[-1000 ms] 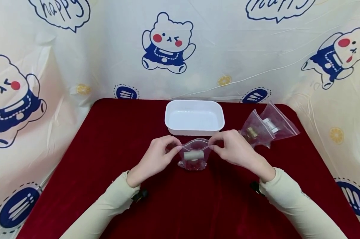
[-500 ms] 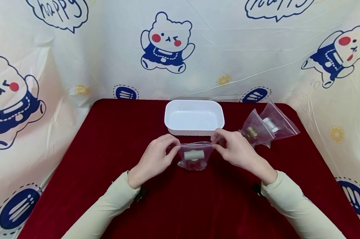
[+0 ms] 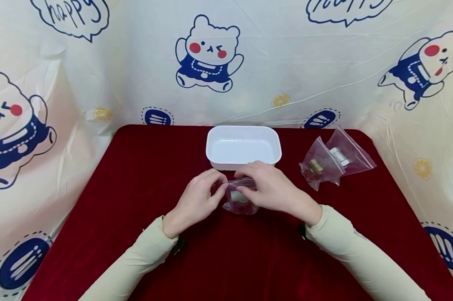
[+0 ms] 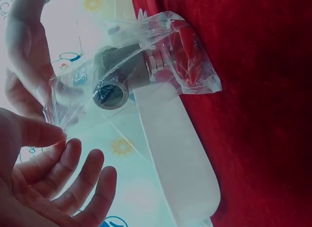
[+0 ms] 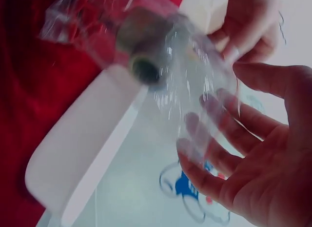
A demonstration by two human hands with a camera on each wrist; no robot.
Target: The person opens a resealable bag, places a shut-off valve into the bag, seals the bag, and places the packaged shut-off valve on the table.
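A clear zip bag [image 3: 238,210] stands on the red cloth in front of the white tub, with a grey T-shaped pipe fitting [image 4: 124,66] inside. The fitting has a metal hex-shaped end. My left hand [image 3: 198,193] pinches the left corner of the bag's mouth between thumb and forefinger; its other fingers are loosely bent. My right hand [image 3: 277,190] holds the zip strip near that same corner, thumb on the near side. In the right wrist view, its fingers [image 5: 229,134] show through the plastic behind the bag. In the head view the right hand hides part of the fitting.
Just behind the bag sits a white plastic tub [image 3: 226,166]. Two more zip bags lie at the right: one holds a brass-coloured fitting [image 3: 316,166], the other a white piece [image 3: 340,156]. A printed curtain [image 3: 143,62] hangs around the table's back and sides.
My right hand has moved left along the bag's mouth from its right corner towards my left hand. The mouth, gaping at first, was then pulled straight. The left hand stays put.
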